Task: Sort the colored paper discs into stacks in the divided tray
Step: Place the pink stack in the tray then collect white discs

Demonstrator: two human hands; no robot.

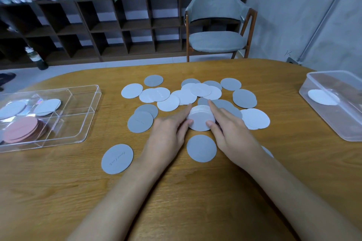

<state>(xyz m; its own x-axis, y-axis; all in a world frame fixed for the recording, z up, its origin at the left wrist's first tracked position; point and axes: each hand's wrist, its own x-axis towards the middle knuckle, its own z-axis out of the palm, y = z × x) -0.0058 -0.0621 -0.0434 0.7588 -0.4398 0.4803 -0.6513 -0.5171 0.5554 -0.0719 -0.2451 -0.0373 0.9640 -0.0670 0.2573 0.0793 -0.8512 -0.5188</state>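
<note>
- In the tray [92,92], at the left of the counter [58,191]: a pink stack [21,129] in the near-left compartment, apparently finished, with no pink loose outside.
- Behind it, in the far-left compartment: a few pale discs [47,106], loosely overlapped; white or grey hard to tell through the glare.
- In the tray's right-hand compartments: nothing visible.
- Mid-counter, between both hands: a white stack [200,119], squared up, resting on the counter and perhaps partly on grey.
- Left hand [166,135]: fingers [182,112] and thumb clasping the stack's left edge.
- Right hand [233,133]: fingers and thumb clasping its right edge.
- Still to do: carry that stack to the tray, gather the white discs [168,102] spread beyond the hands, then collect the grey discs [140,122] scattered all round.
- Far right: a clear tub [342,115] holding a lone disc [321,97], well apart from the sorting.
- Judged overall: about a third through, with one colour settled, one half gathered and one untouched.
</note>
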